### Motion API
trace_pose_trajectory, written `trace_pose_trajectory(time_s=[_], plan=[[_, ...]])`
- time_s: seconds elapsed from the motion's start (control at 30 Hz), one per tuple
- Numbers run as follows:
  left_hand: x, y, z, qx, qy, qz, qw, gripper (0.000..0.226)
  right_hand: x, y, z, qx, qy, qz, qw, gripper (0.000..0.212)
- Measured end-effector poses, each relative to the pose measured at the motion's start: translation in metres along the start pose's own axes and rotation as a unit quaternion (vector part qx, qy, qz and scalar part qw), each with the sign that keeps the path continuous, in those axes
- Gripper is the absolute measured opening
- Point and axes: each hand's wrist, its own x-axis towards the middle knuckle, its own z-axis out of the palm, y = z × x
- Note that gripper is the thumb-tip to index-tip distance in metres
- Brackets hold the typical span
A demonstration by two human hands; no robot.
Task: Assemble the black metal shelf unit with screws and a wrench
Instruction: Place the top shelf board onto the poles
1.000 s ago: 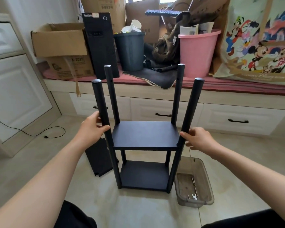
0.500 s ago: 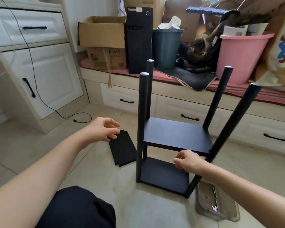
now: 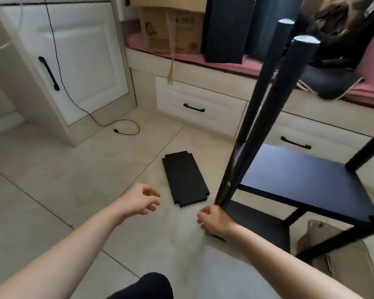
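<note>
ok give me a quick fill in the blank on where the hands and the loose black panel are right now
1. The flat black rectangular shelf panel lies on the tiled ____.
2. The left hand holds ____, fingers loosely curled.
3. The right hand grips the black metal shelf unit low on its near ____.

Missing words: floor; nothing; post
</note>
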Motion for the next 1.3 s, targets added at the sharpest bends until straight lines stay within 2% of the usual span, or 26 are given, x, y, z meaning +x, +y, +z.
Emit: trace_pose_trajectory(time_s=[0.1,0.2,0.3,0.43,0.6,0.7,0.87,0.97,1.07,1.2,1.3], plan=[[0.033,-0.028,0.016,-0.004,-0.025,-0.032,0.999,0.013,0.039,0.0,0.026,0.031,-0.006,0.043,0.999,0.043],[0.067,-0.05,0.035,0.001,-0.032,-0.052,0.998,0.016,0.083,0.006,0.044,0.039,0.017,0.095,0.995,0.029],[0.098,-0.067,0.051,-0.018,-0.033,-0.066,0.997,0.027,0.12,0.009,0.056,0.121,0.06,0.173,0.976,0.053],[0.136,-0.08,0.07,-0.051,-0.017,-0.084,0.995,0.035,0.152,0.01,0.062,0.188,0.12,0.243,0.944,0.062],[0.172,-0.079,0.097,-0.107,0.011,-0.107,0.988,0.051,0.179,0.024,0.062,0.207,0.185,0.239,0.931,0.065],[0.185,-0.078,0.113,-0.118,0.022,-0.103,0.987,0.064,0.19,0.035,0.065,0.169,0.186,0.209,0.945,0.06],[0.194,-0.078,0.126,-0.153,0.05,-0.08,0.984,0.046,0.194,0.045,0.074,0.19,0.253,0.199,0.928,0.043],[0.191,-0.079,0.125,-0.161,0.072,-0.078,0.981,0.041,0.189,0.045,0.08,0.196,0.247,0.185,0.931,0.038],[0.187,-0.085,0.127,-0.182,0.106,-0.086,0.974,0.042,0.185,0.044,0.088,0.216,0.235,0.177,0.931,0.044],[0.185,-0.086,0.128,-0.263,0.169,-0.112,0.943,0.046,0.178,0.047,0.094,0.276,0.198,0.181,0.923,0.046],[0.181,-0.083,0.123,-0.296,0.205,-0.13,0.924,0.048,0.168,0.044,0.096,0.36,0.179,0.167,0.9,0.044]])
